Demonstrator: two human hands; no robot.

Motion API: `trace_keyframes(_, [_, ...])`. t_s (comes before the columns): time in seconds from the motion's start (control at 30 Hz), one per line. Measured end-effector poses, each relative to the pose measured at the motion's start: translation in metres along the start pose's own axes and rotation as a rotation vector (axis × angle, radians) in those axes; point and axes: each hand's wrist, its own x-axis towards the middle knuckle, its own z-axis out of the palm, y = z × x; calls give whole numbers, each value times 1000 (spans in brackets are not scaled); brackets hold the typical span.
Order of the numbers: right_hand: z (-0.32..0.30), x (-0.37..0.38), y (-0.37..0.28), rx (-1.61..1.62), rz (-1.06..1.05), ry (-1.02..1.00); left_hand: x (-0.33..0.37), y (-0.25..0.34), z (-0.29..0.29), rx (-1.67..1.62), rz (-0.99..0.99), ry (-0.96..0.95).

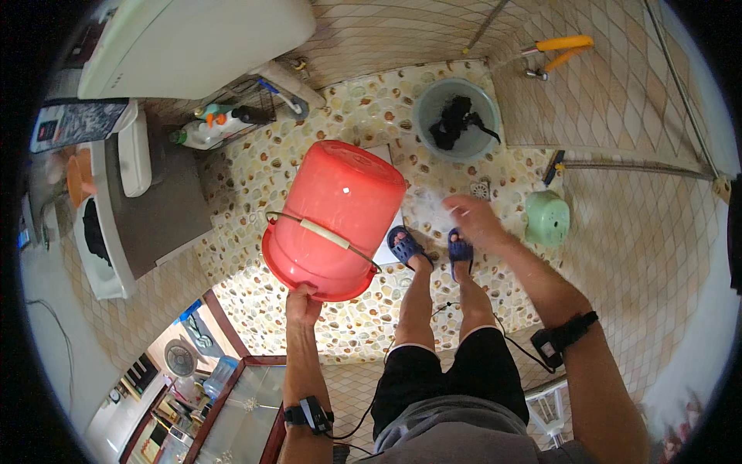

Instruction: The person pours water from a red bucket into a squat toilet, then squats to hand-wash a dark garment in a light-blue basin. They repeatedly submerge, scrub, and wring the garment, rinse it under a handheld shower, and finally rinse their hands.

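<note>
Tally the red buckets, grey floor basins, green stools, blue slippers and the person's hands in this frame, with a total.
Red bucket: 1
Grey floor basin: 1
Green stool: 1
Blue slippers: 2
Left hand, gripping the bucket's rim, plus right hand, off it: 2
Total: 7

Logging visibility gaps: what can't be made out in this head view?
In the head view:
Inside of the round red plastic bucket: hidden by its own wall.
Left grip: some fingers hidden by the bucket.
Right grip: finger positions blurred.
Black fabric-like heap in the round grey basin: too small to identify.
</note>
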Motion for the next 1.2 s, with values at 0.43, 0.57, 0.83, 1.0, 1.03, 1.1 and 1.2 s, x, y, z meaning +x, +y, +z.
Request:
trace_keyframes(0.43, [-148,123,8,564,459,270,-8,12,-4,-75,65,-143])
trace_keyframes(0.57, [-173,151,7,598,471,295,-12,5,12,-107,69,-101])
trace_keyframes(0.83, [-213,221,44,885,461,421,2,4,95,79,245,209])
trace_keyframes(1.0, [-218,268,72,1069,398,327,11,-5,165,151,482,263])
trace_keyframes(1.03, [-220,278,81,1104,370,249,9,-5,174,164,534,200])
trace_keyframes(1.1, [-224,296,96,1290,261,78,7,-3,186,173,530,235])
trace_keyframes(1.2, [-229,313,104,1518,135,17,5,-6,198,175,550,237])
